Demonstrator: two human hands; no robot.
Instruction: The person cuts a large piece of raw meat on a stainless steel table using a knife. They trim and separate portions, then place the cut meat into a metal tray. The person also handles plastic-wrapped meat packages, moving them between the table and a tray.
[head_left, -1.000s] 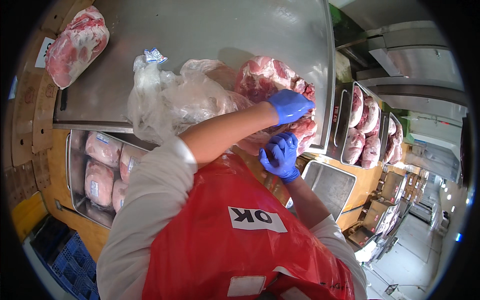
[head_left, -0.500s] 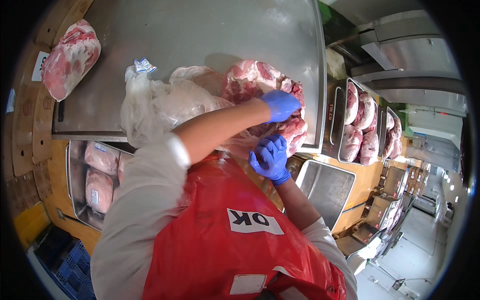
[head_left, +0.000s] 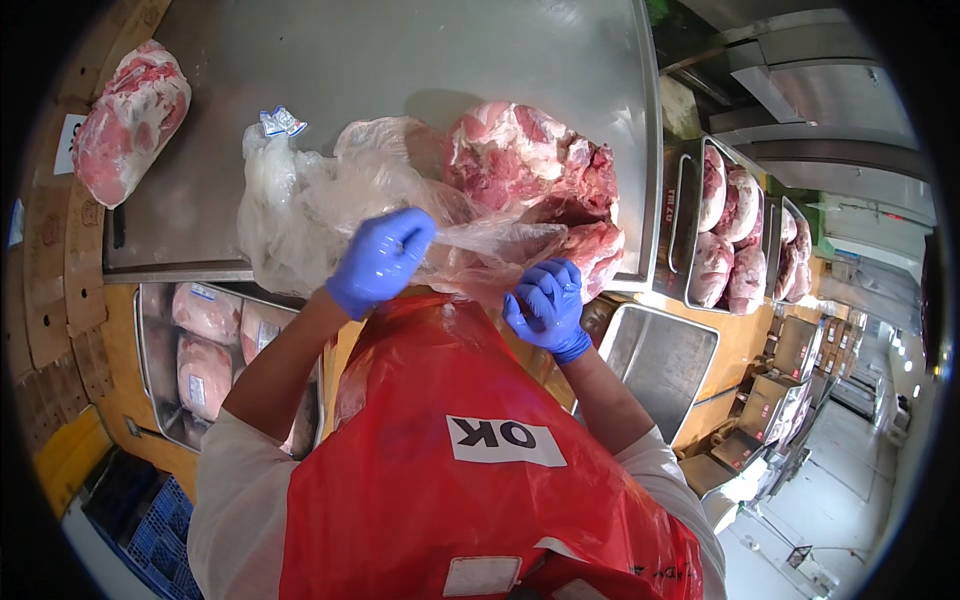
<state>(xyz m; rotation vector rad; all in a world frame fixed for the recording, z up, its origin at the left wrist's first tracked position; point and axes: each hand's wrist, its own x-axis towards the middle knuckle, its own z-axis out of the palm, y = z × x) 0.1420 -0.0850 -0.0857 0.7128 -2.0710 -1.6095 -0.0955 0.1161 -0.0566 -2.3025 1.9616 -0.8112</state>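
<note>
A large raw cut of meat (head_left: 525, 160) lies at the right of the metal table, a dark cleft open on its near right side. Clear plastic wrap (head_left: 490, 240) stretches from its near side toward my left hand (head_left: 382, 262), whose blue-gloved fingers are closed on the film. My right hand (head_left: 550, 305), also in a blue glove, rests with curled fingers against the near edge of the meat; what those fingers hold, if anything, is hidden. To the left, more crumpled plastic bags (head_left: 285, 210) are heaped on the table.
Another piece of meat (head_left: 132, 125) sits at the table's far left, beside cardboard boxes (head_left: 88, 240). Below the table's left edge a metal tub (head_left: 143, 370) holds packaged meat. A metal tray (head_left: 655, 365) stands at the near right, and tubs of meat (head_left: 728, 240) stand beyond the table's right edge.
My left hand has swung leftward from over the meat, drawing plastic film with it and uncovering the cut. My right hand has stayed almost in place.
</note>
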